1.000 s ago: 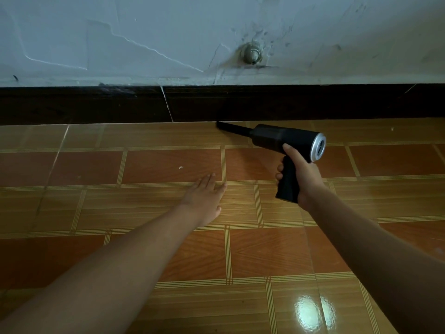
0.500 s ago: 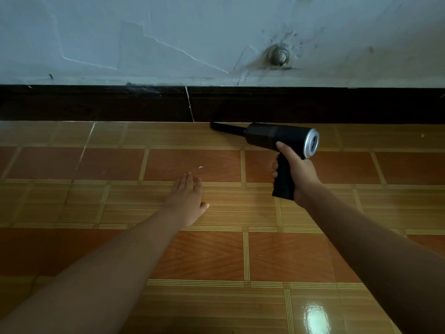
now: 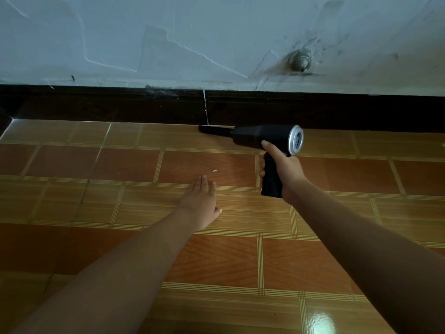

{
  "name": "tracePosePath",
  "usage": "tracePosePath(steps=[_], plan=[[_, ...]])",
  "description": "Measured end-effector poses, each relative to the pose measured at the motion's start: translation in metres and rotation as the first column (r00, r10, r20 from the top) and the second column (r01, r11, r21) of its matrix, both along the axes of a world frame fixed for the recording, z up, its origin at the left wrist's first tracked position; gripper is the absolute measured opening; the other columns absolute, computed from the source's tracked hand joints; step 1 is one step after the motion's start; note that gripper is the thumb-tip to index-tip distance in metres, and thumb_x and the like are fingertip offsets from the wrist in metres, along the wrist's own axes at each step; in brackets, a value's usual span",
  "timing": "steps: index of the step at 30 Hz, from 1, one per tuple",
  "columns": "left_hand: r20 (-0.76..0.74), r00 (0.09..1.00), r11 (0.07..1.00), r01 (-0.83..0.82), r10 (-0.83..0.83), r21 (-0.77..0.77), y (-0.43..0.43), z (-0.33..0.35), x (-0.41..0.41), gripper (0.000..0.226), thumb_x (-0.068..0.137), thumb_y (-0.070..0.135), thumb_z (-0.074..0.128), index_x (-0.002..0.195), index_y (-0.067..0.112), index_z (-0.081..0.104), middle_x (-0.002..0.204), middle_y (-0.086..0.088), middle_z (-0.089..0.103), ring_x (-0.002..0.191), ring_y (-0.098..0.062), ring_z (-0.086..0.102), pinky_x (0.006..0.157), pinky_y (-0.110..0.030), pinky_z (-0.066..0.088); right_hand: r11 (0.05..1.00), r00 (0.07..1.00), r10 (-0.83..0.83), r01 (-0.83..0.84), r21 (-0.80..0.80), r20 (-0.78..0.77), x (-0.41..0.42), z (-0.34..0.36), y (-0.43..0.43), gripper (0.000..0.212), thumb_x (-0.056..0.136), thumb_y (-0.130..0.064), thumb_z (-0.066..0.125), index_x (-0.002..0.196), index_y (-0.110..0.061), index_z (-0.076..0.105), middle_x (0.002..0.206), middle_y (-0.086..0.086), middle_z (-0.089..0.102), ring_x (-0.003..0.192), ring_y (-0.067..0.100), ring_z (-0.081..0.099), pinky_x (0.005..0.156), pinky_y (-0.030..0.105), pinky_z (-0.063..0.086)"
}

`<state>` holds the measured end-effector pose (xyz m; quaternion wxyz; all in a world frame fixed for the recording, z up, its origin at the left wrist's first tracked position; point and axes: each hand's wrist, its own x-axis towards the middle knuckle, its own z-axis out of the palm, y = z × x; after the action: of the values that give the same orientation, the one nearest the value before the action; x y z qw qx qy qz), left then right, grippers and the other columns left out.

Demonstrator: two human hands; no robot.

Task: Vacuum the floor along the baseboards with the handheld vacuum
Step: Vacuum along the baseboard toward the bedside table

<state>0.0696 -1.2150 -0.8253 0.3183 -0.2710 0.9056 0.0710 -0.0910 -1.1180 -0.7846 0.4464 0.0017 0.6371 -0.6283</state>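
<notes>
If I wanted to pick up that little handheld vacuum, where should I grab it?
Take the handheld vacuum by its pistol handle under the barrel, from the near side, as the right hand does: fingers wrap it, leaving the thin nozzle free along the baseboard.

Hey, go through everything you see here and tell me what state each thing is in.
Vacuum: held level, nozzle tip at the baseboard's foot; running or not, cannot tell.
Right hand: gripping the vacuum's handle.
Left hand: open, fingers straight, palm down.
Crumb: lying on the floor just beyond the left fingertips, not sucked up.
Baseboard: dark, one pale vertical joint.
Wall: cracked, stained.
</notes>
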Motion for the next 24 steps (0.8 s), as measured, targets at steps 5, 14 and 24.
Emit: tracePosePath(steps=[5, 14, 24], plan=[[-0.005, 1.0, 1.0, 0.007, -0.007, -0.003, 0.001, 0.001, 0.0, 0.075, 0.1, 0.046, 0.032, 0.152, 0.005, -0.005, 0.157, -0.022, -0.01, 0.147, -0.032, -0.005, 0.12, -0.038, 0.002, 1.0, 1.0, -0.007, 0.008, -0.006, 0.011, 0.0, 0.001, 0.003, 0.025, 0.081, -0.031, 0.07, 0.084, -0.01, 0.058, 0.065, 0.004, 0.055, 0.05, 0.015, 0.051, 0.051, 0.027, 0.046], [-0.006, 1.0, 0.997, -0.001, 0.001, -0.073, 0.012, 0.002, -0.014, 0.073, 0.1, 0.044, 0.032, 0.15, -0.001, 0.005, 0.156, -0.026, 0.002, 0.146, -0.034, 0.006, 0.121, -0.041, 0.008, 0.996, 0.997, -0.077, 0.078, 0.05, -0.018, -0.019, 0.01, 0.04, 0.029, 0.08, -0.033, 0.071, 0.091, -0.009, 0.059, 0.068, 0.004, 0.056, 0.052, 0.015, 0.052, 0.053, 0.027, 0.047], [-0.133, 0.97, 0.979, 0.206, -0.203, 0.007, 0.052, 0.001, -0.05, 0.068, 0.101, 0.035, 0.034, 0.152, 0.005, -0.001, 0.159, -0.016, -0.005, 0.148, -0.027, -0.001, 0.121, -0.037, 0.003, 0.987, 0.988, -0.152, 0.153, 0.039, -0.035, -0.044, 0.016, 0.082, 0.024, 0.081, -0.03, 0.07, 0.086, -0.009, 0.059, 0.063, 0.003, 0.057, 0.051, 0.015, 0.052, 0.052, 0.026, 0.047]])
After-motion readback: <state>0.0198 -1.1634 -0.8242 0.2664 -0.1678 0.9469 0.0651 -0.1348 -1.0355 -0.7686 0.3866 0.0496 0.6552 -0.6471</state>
